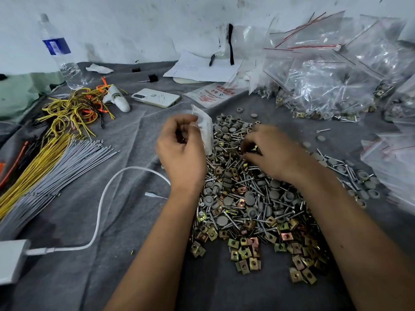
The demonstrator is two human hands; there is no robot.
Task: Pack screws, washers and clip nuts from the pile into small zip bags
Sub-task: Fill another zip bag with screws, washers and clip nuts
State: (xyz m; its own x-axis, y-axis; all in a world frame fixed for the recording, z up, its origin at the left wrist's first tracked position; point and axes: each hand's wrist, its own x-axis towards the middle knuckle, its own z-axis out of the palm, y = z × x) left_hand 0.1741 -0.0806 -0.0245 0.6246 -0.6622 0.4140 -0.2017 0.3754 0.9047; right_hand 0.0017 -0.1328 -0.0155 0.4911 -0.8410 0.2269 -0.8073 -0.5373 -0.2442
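— Nearest to us, what do we see?

— Square brass-coloured metal clip nuts [246, 254] scattered under our forearms, at the near edge of the heaped pile of mixed hardware [249, 194] on the grey cloth-covered bench [134, 254]. Silver screws [278, 215] and round grey washers [229, 200] lie mixed through it, between and beyond our wrists.

— And our hands?

— Apart. Our left hand [182, 151] has its fingers curled, pinching a small clear zip bag [204, 129] that stands upright at its fingertips, just beyond the pile's far left edge. Our right hand [271, 151] is down on the pile, fingers bent into the hardware; we cannot tell whether it grips a piece.

— What lies left of our left hand?

— A white charging cable [101, 212] looping toward a white block [11, 259], then a bundle of grey and yellow ties [51, 169]. Farther off, a white phone [156, 98] and a clear plastic water bottle [61, 55].

— And beyond our right hand?

— A heap of filled clear zip bags with red seal lines [332, 81], well apart from our fingers.
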